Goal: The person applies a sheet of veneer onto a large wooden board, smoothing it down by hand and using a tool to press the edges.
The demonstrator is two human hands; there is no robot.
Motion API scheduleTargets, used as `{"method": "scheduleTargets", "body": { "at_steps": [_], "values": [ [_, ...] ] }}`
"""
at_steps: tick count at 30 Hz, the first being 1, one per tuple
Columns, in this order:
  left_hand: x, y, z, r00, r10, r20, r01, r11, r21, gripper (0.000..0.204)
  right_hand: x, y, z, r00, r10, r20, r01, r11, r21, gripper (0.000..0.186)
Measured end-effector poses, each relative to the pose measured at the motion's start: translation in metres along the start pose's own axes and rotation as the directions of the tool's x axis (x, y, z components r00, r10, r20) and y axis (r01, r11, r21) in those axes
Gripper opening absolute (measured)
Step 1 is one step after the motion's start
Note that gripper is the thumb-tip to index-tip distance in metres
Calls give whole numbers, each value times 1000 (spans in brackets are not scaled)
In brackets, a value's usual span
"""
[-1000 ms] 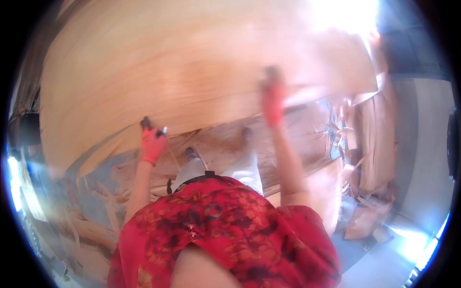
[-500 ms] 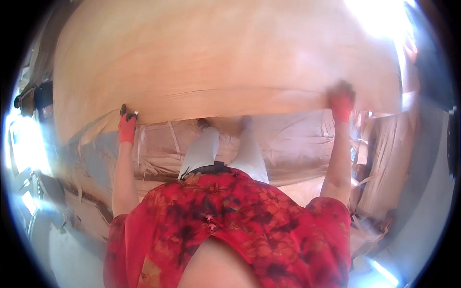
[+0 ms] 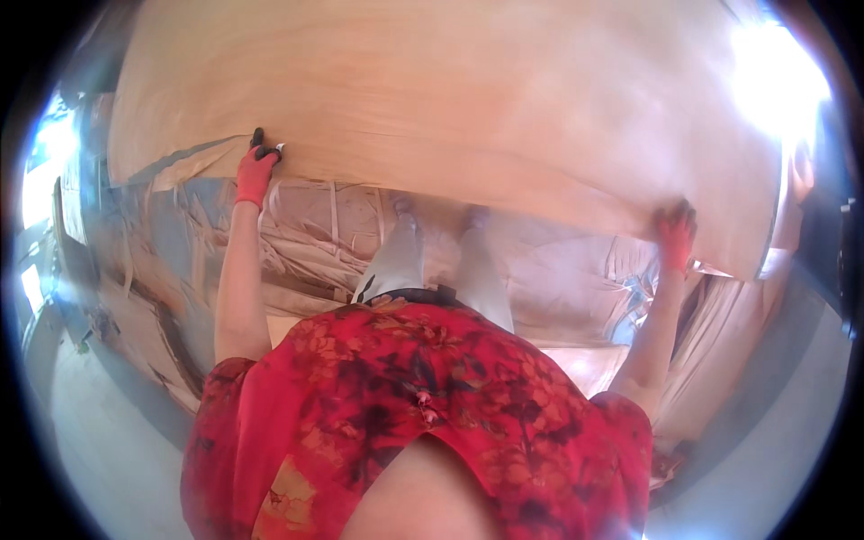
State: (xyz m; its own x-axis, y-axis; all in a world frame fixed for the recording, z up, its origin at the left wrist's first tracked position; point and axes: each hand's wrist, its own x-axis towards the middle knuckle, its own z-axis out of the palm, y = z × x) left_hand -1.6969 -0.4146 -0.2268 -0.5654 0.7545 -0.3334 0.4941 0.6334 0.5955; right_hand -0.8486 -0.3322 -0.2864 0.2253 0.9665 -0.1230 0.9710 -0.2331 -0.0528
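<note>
A wide, thin, tan sheet that looks like wood veneer [image 3: 450,108] stretches across the far side in front of me. I wear red gloves with dark fingers. My left hand [image 3: 257,166] is closed at the sheet's near edge, by the inner end of a long split; a small whitish bit shows at its fingers, too small to name. Near the right end, my right hand [image 3: 677,232] holds the same edge, fingers curled on top. The thumb there is hidden.
Below the sheet's edge lie crumpled brown wrapping or veneer layers [image 3: 310,225] with pale straps, near my legs. More tan layers [image 3: 720,333] slope down at the right. Strong light glares at the upper right and the left side. Grey floor [image 3: 117,423] shows at lower left.
The view has turned, so the sheet's edge now slopes down to the right. My left hand sits farther up with the split beside it; my right hand appears lower and farther right, less blurred.
</note>
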Motion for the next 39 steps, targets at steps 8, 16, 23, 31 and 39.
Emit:
{"method": "scheduleTargets", "body": {
  "at_steps": [8,16,23,31,39],
  "values": [
    [4,-17,5,998,27,-59,-28,999,-19,14,-24,-113,-60,886,-408,-221,454,860,231,84],
    [9,-25,11,988,108,-107,-104,994,45,15,-45,-234,-24,791,-579,-198,612,750,250,90],
    [9,-23,4,998,-14,-53,17,999,48,18,-38,-233,-4,825,-547,-140,565,793,227,85],
    [53,-114,-22,986,169,8,-157,928,-337,27,-29,-239,8,764,-633,-125,642,723,254,73],
    [29,-113,-116,983,20,-185,-158,610,-777,31,-28,-239,13,777,-617,-122,626,737,254,74]
  ]
}}
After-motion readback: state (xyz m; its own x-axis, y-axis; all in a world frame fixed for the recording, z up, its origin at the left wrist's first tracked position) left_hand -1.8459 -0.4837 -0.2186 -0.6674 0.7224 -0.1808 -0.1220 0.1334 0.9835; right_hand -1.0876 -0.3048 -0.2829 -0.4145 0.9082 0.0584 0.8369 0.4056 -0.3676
